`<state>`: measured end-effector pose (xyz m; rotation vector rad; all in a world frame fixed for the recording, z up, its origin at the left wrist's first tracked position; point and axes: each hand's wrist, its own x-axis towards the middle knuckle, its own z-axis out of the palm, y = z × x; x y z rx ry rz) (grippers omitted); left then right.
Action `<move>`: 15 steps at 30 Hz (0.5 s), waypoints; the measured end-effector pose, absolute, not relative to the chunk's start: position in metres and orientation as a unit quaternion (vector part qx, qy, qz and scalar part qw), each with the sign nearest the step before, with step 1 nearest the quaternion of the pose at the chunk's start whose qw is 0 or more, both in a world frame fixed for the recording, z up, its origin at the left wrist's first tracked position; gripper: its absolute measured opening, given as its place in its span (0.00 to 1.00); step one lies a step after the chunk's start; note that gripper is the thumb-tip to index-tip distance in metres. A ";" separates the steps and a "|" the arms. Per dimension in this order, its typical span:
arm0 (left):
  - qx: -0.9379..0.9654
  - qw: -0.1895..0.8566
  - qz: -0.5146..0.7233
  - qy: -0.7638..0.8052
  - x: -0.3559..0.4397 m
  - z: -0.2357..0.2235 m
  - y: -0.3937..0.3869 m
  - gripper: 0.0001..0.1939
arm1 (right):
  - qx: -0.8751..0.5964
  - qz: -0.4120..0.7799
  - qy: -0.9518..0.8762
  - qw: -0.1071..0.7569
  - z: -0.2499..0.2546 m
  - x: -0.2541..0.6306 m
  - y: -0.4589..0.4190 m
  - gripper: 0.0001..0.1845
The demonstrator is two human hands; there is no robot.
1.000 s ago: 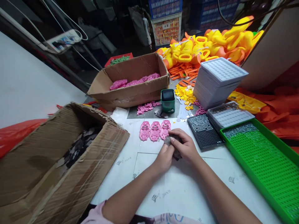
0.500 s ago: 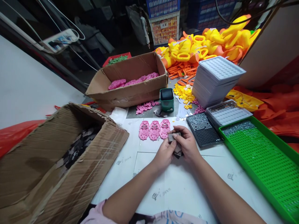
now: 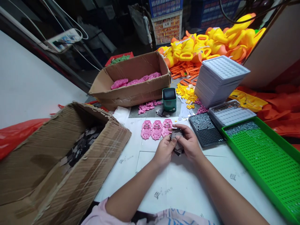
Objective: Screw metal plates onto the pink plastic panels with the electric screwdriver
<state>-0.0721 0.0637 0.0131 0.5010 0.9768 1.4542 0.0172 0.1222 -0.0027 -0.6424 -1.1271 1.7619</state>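
Thumbs and fingers of a worker's left hand (image 3: 164, 150) and right hand (image 3: 191, 144) pinch a loose stack of thin, flat grey pieces (image 3: 177, 134) above the middle of a worktop (image 3: 168, 184) covered in smooth, printed white sheeting. Just beyond, three scalloped pink plastic plates (image 3: 156, 133) lie in a row. A rough-edged cardboard box (image 3: 100, 168) stands along the worktop's left edge, a gridded green plastic tray (image 3: 264, 165) along its right.

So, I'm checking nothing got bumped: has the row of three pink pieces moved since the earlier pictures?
No, the pink pieces keep their place beyond the thin dark line on the white table cover; the whole view has shifted slightly.
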 end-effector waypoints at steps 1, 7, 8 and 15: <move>0.211 0.619 0.628 0.421 -0.073 0.016 0.064 0.23 | -0.254 0.715 -0.463 0.458 -0.003 0.017 0.122 0.18; 0.088 0.676 0.632 0.368 -0.083 0.026 0.067 0.14 | -0.184 0.668 -0.572 0.440 -0.006 0.023 0.125 0.50; 0.066 0.690 0.622 0.365 -0.086 0.026 0.067 0.12 | -0.176 0.636 -0.619 0.426 -0.006 0.024 0.127 0.55; 0.015 0.737 0.568 0.366 -0.091 0.023 0.068 0.08 | -0.168 0.510 -0.737 0.411 -0.003 0.032 0.132 0.49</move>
